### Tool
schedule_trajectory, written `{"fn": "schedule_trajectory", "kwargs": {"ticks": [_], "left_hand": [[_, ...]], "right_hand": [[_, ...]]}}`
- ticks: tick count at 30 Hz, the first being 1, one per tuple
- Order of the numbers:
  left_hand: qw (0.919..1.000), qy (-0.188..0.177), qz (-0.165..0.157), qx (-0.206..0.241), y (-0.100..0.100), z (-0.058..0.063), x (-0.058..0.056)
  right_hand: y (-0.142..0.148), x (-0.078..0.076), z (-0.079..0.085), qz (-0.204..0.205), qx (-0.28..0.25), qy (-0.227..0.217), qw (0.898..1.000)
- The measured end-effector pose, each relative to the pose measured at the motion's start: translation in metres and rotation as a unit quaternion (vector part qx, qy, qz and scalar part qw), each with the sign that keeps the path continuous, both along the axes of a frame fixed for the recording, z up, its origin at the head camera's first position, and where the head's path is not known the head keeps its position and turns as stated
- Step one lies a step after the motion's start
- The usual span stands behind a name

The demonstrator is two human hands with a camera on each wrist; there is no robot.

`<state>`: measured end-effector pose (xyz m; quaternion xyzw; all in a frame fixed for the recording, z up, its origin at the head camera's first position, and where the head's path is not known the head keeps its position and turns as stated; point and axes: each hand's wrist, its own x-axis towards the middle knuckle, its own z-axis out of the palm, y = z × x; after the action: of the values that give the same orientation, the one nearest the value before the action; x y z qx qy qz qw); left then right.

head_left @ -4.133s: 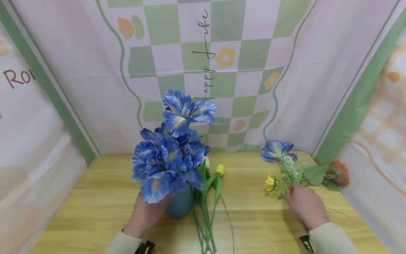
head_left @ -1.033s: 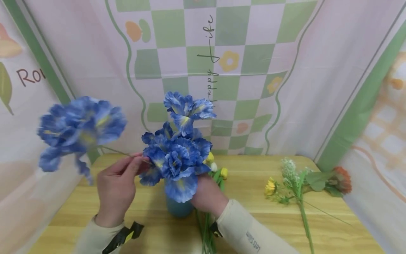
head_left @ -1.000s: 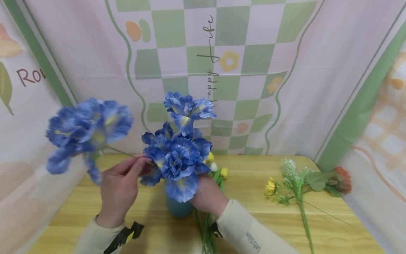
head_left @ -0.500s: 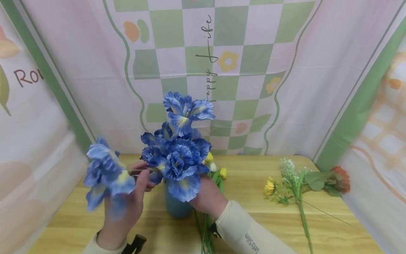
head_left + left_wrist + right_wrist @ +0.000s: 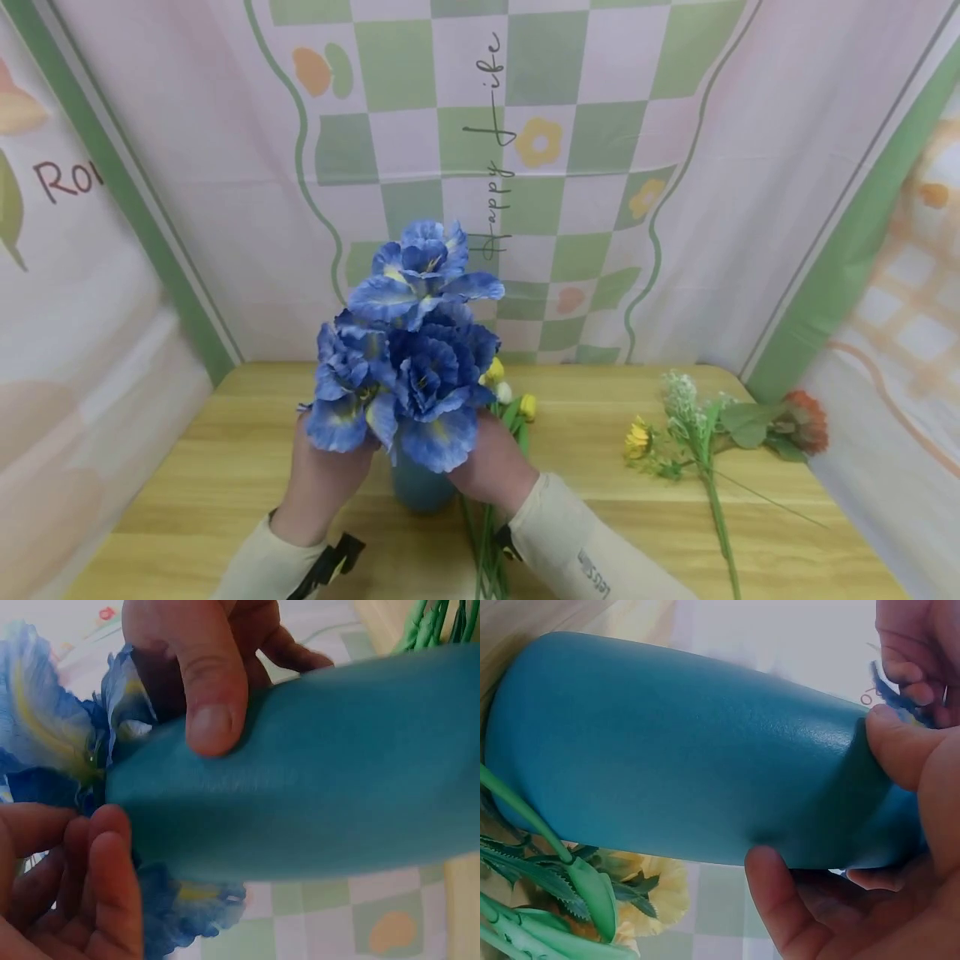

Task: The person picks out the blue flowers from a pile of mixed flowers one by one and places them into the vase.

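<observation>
A teal vase (image 5: 423, 483) stands on the table with several blue irises (image 5: 431, 375) at its mouth, their blooms covering parts of both hands in the head view. My right hand (image 5: 930, 795) grips the vase near its mouth, thumb on one side and fingers round the other. Left of the vase, my left hand (image 5: 330, 475) is up at the mouth. In the left wrist view, its curled fingers pinch at the base of a blue iris (image 5: 56, 712), close to the rim. The stem's lower end is hidden.
Yellow and white tulips (image 5: 528, 407) lie just right of the vase, stems toward the front edge. Farther right on the table (image 5: 600, 533) lie a white-flowered sprig (image 5: 682, 400), a small yellow flower (image 5: 637, 439) and a red-orange flower (image 5: 806, 422). Printed cloth hangs behind.
My left hand has brought a blue iris spray from the left in to the vase's mouth, among the other blooms. The right hand, earlier at the right-side flowers, now stays on the vase.
</observation>
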<state>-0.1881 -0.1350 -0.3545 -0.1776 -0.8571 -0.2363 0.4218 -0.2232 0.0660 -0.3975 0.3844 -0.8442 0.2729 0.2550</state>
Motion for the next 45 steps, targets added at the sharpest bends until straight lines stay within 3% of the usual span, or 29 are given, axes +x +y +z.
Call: {"fn": "schedule_trajectory", "kwargs": {"ticks": [2, 4, 6, 8, 11, 16, 20, 24, 26, 31, 34, 35, 37, 39, 41, 43, 45], "left_hand": [[0.9988, -0.009, 0.008, 0.046, 0.000, -0.003, 0.001], [0.9933, 0.026, -0.006, 0.112, 0.000, -0.008, 0.001], [0.9918, 0.059, -0.001, 0.113, 0.001, -0.010, -0.001], [0.9910, 0.064, -0.013, 0.117, 0.002, -0.010, -0.003], [0.9892, 0.018, -0.044, 0.139, 0.005, -0.010, -0.005], [0.9801, -0.062, -0.037, 0.185, 0.010, -0.012, -0.005], [0.9790, -0.075, -0.022, 0.188, 0.012, -0.016, -0.005], [0.9832, -0.051, -0.017, 0.174, 0.013, -0.022, -0.006], [0.9733, -0.054, -0.038, 0.220, 0.014, -0.029, -0.005], [0.9361, -0.036, -0.101, 0.335, 0.014, -0.060, -0.002], [0.9475, -0.030, -0.098, 0.303, 0.006, -0.077, -0.005], [0.9505, -0.044, -0.102, 0.290, 0.003, -0.080, -0.006], [0.9464, -0.094, -0.134, 0.279, -0.004, -0.087, -0.010], [0.9298, -0.150, -0.195, 0.273, -0.011, -0.090, -0.015], [0.8993, -0.199, -0.278, 0.273, -0.017, -0.089, -0.021], [0.8690, -0.226, -0.352, 0.264, -0.022, -0.087, -0.028], [0.8444, -0.247, -0.404, 0.250, -0.026, -0.084, -0.035]], "right_hand": [[0.000, 0.000, 0.000, 0.001, -0.004, -0.002, 1.000], [-0.001, 0.001, 0.000, 0.000, -0.006, 0.004, 1.000], [-0.001, 0.002, 0.001, -0.005, -0.010, -0.003, 1.000], [-0.001, 0.003, 0.003, -0.008, -0.015, -0.019, 1.000], [-0.002, 0.003, 0.006, -0.005, -0.028, -0.051, 0.998], [-0.004, 0.004, 0.008, -0.003, -0.030, -0.073, 0.997], [-0.003, 0.004, 0.006, 0.001, -0.033, -0.056, 0.998], [-0.001, 0.003, 0.004, 0.006, -0.036, -0.031, 0.999], [-0.001, 0.003, 0.004, 0.003, -0.030, -0.030, 0.999], [0.000, 0.002, 0.003, 0.011, -0.028, -0.033, 0.999], [0.004, 0.001, -0.001, 0.018, -0.003, -0.023, 1.000], [0.007, 0.000, -0.003, 0.019, 0.010, -0.038, 0.999], [0.016, 0.002, -0.005, 0.003, 0.041, -0.097, 0.994], [0.028, 0.006, -0.009, -0.033, 0.072, -0.173, 0.982], [0.043, 0.011, -0.011, -0.075, 0.082, -0.236, 0.965], [0.059, 0.016, -0.013, -0.110, 0.088, -0.261, 0.955], [0.077, 0.020, -0.014, -0.127, 0.089, -0.258, 0.954]]}}
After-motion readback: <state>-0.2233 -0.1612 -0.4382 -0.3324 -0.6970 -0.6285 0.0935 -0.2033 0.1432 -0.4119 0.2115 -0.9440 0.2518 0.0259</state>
